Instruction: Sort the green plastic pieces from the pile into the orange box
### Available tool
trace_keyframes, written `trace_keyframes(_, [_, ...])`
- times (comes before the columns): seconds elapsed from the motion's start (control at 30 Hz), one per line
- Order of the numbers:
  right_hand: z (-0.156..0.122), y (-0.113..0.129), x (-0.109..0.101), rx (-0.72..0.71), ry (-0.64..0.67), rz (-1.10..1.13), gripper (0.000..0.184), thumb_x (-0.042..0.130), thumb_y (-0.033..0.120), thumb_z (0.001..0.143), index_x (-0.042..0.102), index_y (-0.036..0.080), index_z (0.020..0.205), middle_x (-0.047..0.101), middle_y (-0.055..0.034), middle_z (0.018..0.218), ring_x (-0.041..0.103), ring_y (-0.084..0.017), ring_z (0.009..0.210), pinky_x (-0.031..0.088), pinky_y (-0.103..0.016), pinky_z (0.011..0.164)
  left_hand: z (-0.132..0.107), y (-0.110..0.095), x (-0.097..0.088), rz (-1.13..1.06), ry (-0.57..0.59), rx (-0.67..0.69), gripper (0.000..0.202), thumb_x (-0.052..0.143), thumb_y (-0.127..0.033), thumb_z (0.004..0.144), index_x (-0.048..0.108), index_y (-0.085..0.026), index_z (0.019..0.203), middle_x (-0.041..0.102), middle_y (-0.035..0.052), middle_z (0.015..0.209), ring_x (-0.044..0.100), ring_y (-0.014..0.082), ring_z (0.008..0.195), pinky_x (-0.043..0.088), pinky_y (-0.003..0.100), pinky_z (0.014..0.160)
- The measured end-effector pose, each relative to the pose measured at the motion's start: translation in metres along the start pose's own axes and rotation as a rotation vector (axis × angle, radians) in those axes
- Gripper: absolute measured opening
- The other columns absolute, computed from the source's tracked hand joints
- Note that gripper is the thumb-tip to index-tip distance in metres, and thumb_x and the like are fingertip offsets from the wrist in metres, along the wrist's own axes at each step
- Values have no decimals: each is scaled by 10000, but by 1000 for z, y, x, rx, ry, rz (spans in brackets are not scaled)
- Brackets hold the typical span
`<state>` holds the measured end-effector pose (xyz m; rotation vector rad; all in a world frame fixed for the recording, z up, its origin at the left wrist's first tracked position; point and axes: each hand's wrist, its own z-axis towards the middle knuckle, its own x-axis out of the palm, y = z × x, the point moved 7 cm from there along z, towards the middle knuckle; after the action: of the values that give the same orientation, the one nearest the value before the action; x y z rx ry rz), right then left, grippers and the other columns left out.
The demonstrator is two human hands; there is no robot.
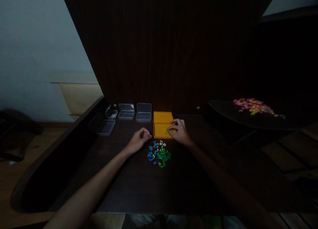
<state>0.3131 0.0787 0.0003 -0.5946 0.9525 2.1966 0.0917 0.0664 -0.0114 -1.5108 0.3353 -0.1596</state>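
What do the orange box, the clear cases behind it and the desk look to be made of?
Orange box: looks like opaque plastic, matt, evenly coloured with no glare.
Clear cases: probably thin transparent plastic; the dark desk shows through them and their lids catch pale highlights.
Desk: dark wood or wood-look laminate with faint grain streaks; the dim light leaves it open which.

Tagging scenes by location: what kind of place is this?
Probably a dim room at home, at a dark wooden desk against a wall. Clear boxes, an orange box and small bricks suggest hobby sorting.
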Motion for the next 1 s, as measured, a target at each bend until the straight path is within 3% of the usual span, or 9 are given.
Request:
trace_keyframes(0.33, [-11,37,-30,-148,-181,36,154,597,126,753,711,206,687,601,-66,802,538,-211,803,475,-368,718,-3,-3,2,97,173,7,224,669,-322,709,517,-166,759,489,-57,644,466,92,594,368,214,585])
trace_keyframes(0.4, [-19,51,-30,-204,-140,76,146,590,129,747,704,197,686,577,-45,702,528,-179,688,459,-328,644,-6,-7,3,129,247,13,166,646,-273,722,543,-155,776,506,-45,667,479,99,630,378,217,608])
trace_keyframes(0.5, [-31,73,-22,-293,37,204,165,550,106,766,696,179,737,547,-1,596,490,-117,533,410,-248,532,-13,-15,3,201,342,51,105,620,-227,743,577,-139,782,525,-27,697,483,106,677,386,221,646])
trace_keyframes(0.63, [-40,92,-11,-327,222,277,171,538,104,743,690,170,786,505,35,535,431,-86,452,371,-215,486,-19,-20,0,314,394,81,89,607,-161,733,605,-130,818,544,-18,715,469,106,673,381,214,628])
trace_keyframes(1.0, [-44,77,5,-238,350,257,137,570,150,762,694,166,821,524,42,517,406,-85,429,350,-210,476,-30,-33,13,504,528,206,182,602,-76,706,704,-133,846,612,25,825,509,115,716,416,222,653])
